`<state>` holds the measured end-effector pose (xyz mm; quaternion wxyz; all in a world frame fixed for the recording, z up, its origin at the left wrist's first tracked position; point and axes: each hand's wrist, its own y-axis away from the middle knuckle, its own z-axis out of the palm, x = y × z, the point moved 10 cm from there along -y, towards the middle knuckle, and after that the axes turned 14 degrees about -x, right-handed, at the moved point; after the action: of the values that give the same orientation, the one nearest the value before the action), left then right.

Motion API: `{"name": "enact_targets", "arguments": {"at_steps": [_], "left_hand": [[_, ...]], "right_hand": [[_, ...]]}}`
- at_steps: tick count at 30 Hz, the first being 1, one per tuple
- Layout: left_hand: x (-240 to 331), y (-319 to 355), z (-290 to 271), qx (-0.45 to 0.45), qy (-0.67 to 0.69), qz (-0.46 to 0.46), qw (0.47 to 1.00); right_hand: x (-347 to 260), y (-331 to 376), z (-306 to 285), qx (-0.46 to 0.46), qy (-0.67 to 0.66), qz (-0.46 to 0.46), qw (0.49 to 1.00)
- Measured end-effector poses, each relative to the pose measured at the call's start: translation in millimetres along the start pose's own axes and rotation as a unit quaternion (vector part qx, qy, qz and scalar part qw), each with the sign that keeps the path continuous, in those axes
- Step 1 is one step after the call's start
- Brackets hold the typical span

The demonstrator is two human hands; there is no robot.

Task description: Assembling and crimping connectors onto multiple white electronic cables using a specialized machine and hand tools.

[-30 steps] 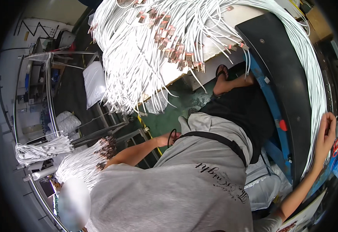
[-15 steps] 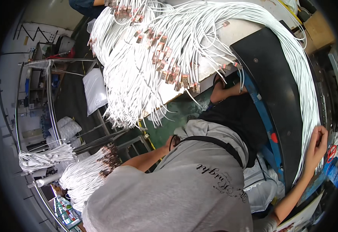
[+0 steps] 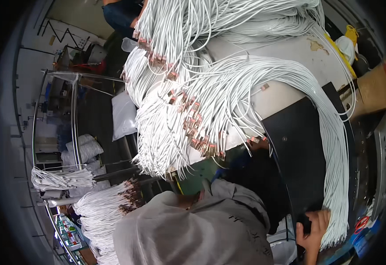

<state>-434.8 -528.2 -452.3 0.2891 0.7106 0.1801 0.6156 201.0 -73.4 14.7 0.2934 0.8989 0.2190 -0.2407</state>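
Observation:
My right hand (image 3: 315,227) lies at the lower right, over the black board (image 3: 296,159), beside the near end of a long bundle of white cables (image 3: 334,176). Its fingers are bent, with the thumb held apart from them, and nothing shows in its grip. The bundle runs over the board and curves back onto a pale table (image 3: 281,98). There the cables fan out, their metal USB plugs (image 3: 197,128) hanging at the front edge. Only a sliver of my left forearm (image 3: 185,202) shows by my grey shirt; the left hand's fingers are hidden.
More white cables (image 3: 175,26) are heaped at the back of the table. At left, a metal rack (image 3: 75,123) carries cable bundles (image 3: 102,212). A white sack (image 3: 123,115) stands behind it. Red-handled scissors (image 3: 361,224) and a cardboard box (image 3: 371,90) lie at right.
My right hand has moved from the outer right side of the cable bundle to its left side, nearer me. My left hand has slipped out of sight, and the view has shifted.

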Motion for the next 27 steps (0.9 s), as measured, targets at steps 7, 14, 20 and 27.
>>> {"name": "enact_targets", "arguments": {"at_steps": [7,14,20,27], "left_hand": [[-32.0,-172.0,102.5,-0.096,0.156,0.019,0.983],[234.7,-217.1,77.3,-0.143,-0.002,-0.163,0.976],[601.1,-90.9,220.6,-0.274,-0.356,0.184,0.875],[889.2,-132.1,296.7,0.002,-0.380,0.583,0.718]], "right_hand": [[-36.7,-0.4,-18.2,0.182,0.159,-0.104,0.965],[-40.8,27.8,-47.3,0.295,0.185,-0.057,0.936],[3.4,83.6,-83.6,0.427,0.164,0.103,0.883],[73.9,83.4,-88.1,0.389,0.134,0.214,0.886]]}}
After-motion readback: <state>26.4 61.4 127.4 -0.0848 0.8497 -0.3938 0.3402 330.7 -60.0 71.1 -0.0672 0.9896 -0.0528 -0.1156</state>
